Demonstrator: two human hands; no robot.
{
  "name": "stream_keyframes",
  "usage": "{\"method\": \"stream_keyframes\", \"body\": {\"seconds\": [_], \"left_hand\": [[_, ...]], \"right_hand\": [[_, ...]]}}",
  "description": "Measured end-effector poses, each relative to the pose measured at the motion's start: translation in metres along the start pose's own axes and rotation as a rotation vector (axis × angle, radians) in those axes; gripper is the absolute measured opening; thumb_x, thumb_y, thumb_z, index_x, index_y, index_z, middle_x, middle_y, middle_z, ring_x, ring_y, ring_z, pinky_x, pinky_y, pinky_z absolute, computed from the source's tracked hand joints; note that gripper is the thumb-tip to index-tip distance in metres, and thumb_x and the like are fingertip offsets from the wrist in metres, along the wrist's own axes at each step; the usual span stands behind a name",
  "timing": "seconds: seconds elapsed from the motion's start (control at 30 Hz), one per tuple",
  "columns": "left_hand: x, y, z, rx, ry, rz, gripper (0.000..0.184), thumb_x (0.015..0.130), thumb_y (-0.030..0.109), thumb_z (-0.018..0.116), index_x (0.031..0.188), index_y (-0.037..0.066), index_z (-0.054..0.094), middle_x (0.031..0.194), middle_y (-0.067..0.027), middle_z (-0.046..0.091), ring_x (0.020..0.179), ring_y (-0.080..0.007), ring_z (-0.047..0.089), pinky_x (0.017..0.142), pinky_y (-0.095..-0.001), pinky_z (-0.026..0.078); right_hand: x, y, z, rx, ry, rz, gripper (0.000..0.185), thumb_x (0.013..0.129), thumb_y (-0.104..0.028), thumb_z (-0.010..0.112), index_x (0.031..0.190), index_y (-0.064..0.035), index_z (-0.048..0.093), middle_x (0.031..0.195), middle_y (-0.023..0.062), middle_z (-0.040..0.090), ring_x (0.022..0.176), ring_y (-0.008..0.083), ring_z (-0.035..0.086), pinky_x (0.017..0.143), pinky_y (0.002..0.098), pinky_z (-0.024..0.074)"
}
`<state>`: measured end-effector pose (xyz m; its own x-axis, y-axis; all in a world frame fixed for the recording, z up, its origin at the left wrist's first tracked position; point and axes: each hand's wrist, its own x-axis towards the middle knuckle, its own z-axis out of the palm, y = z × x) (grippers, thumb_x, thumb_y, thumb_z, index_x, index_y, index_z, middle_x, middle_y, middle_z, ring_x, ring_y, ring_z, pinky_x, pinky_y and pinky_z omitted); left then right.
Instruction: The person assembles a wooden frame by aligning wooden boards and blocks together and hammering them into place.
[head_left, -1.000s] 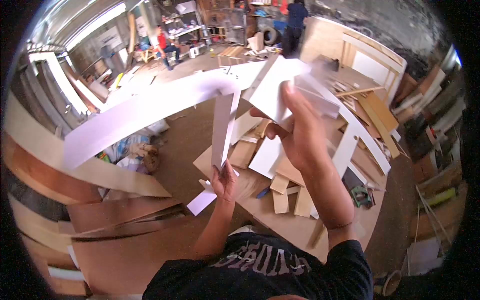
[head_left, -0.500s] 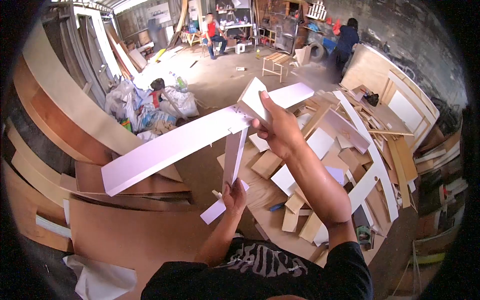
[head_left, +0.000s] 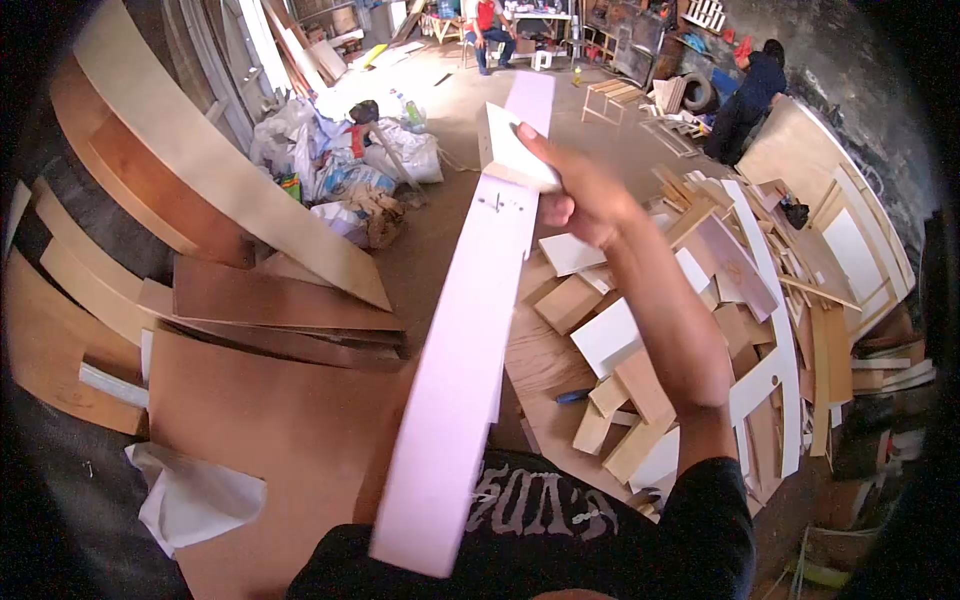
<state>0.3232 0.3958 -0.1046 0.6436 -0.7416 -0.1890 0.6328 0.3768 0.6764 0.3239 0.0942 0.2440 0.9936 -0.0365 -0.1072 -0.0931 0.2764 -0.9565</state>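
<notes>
My right hand (head_left: 590, 200) is closed on a white wooden block (head_left: 508, 150), thumb on its upper face. The block sits across a long pale board (head_left: 455, 350); whether they are fixed together I cannot tell. Pencil-like marks and small dark spots show on the board just below the block. The board slants from near my chest up and away from me. My left hand is hidden behind the board; only part of the left forearm (head_left: 388, 450) shows beside it.
Wood offcuts (head_left: 640, 385) lie heaped on a plywood sheet (head_left: 535, 360) at right. Large curved panels (head_left: 210, 150) and brown sheets (head_left: 230, 420) stand at left. Plastic bags (head_left: 340, 150) lie beyond. A seated person (head_left: 488, 30) and a standing person (head_left: 750, 95) are farther back.
The long board has swung from lying crosswise to pointing away from me, its near end now by my chest. The upright piece held by my left hand has gone from sight behind it.
</notes>
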Motion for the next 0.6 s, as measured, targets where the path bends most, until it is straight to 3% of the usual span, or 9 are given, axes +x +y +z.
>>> {"method": "stream_keyframes", "body": {"seconds": [0.1,0.17,0.23,0.3,0.4,0.43,0.53,0.6], "left_hand": [[-0.027,0.068,0.041,0.076,0.077,0.254,0.067,0.101,0.055,0.038,0.139,0.0,0.047,0.128,-0.0225,0.06,0.113,-0.0338,0.063,0.096,-0.0484,0.052],[-0.059,0.116,0.124,0.404,-0.067,0.333,0.072,0.1,0.058,0.037,0.146,0.003,0.038,0.126,-0.0213,0.06,0.109,-0.0328,0.064,0.092,-0.0472,0.054],[-0.053,0.13,0.162,0.432,-0.36,0.383,0.075,0.1,0.054,0.042,0.152,0.001,0.027,0.133,-0.0243,0.055,0.115,-0.0336,0.061,0.097,-0.0435,0.05],[-0.044,0.129,0.206,0.472,-0.253,0.436,0.081,0.099,0.058,0.041,0.154,0.001,0.024,0.132,-0.0226,0.056,0.114,-0.0337,0.061,0.096,-0.0479,0.049],[0.005,0.123,0.229,0.616,0.065,0.709,0.064,0.103,0.038,0.049,0.15,-0.003,0.033,0.137,-0.0192,0.048,0.127,-0.0246,0.049,0.106,-0.0388,0.04],[0.013,0.13,0.249,0.65,-0.022,0.792,0.064,0.104,0.038,0.048,0.149,-0.003,0.03,0.135,-0.0181,0.048,0.127,-0.0237,0.046,0.108,-0.0387,0.037],[0.049,0.108,0.247,0.718,0.113,0.905,0.065,0.104,0.039,0.047,0.148,-0.003,0.025,0.134,-0.0167,0.047,0.123,-0.0233,0.048,0.105,-0.0395,0.039],[0.062,0.089,0.239,0.469,0.08,0.904,0.066,0.105,0.045,0.041,0.148,0.0,0.02,0.135,-0.0149,0.045,0.122,-0.0217,0.048,0.104,-0.0377,0.04]], "right_hand": [[0.024,-0.013,-0.012,-0.122,-0.214,-0.044,0.048,0.09,-0.05,0.07,0.097,-0.0021,0.067,0.072,-0.0004,0.063,0.042,0.0003,0.035,0.036,0.0197,0.0227],[0.049,-0.014,-0.026,-0.16,-0.266,-0.046,0.05,0.091,-0.052,0.068,0.098,-0.0027,0.066,0.07,-0.0011,0.064,0.04,-0.0014,0.032,0.036,0.0186,0.0212],[0.063,-0.017,-0.033,-0.152,-0.437,0.028,0.049,0.093,-0.052,0.064,0.101,-0.0037,0.066,0.068,-0.001,0.063,0.038,-0.0007,0.03,0.035,0.0183,0.0209],[0.064,-0.013,-0.03,-0.219,-0.333,-0.002,0.046,0.094,-0.05,0.063,0.101,-0.004,0.066,0.067,-0.0014,0.061,0.036,-0.0003,0.03,0.035,0.0182,0.0207],[0.055,-0.006,-0.027,-0.363,-0.531,0.115,0.044,0.094,-0.047,0.064,0.102,-0.0036,0.066,0.067,-0.0027,0.06,0.039,-0.0009,0.035,0.034,0.0164,0.0217],[0.049,-0.003,-0.023,-0.384,-0.534,0.172,0.048,0.092,-0.043,0.067,0.116,-0.0014,0.064,0.07,-0.0026,0.057,0.044,0.0016,0.039,0.037,0.0173,0.0248],[0.035,0.012,-0.013,-0.424,-0.55,0.224,0.048,0.093,-0.038,0.068,0.121,-0.0004,0.062,0.075,-0.0048,0.056,0.05,0.0005,0.041,0.038,0.0162,0.0261],[0.03,0.017,-0.016,-0.424,-0.531,0.231,0.05,0.093,-0.037,0.069,0.125,0.0006,0.061,0.074,-0.0045,0.055,0.052,0.0012,0.041,0.04,0.0166,0.0263]]}}
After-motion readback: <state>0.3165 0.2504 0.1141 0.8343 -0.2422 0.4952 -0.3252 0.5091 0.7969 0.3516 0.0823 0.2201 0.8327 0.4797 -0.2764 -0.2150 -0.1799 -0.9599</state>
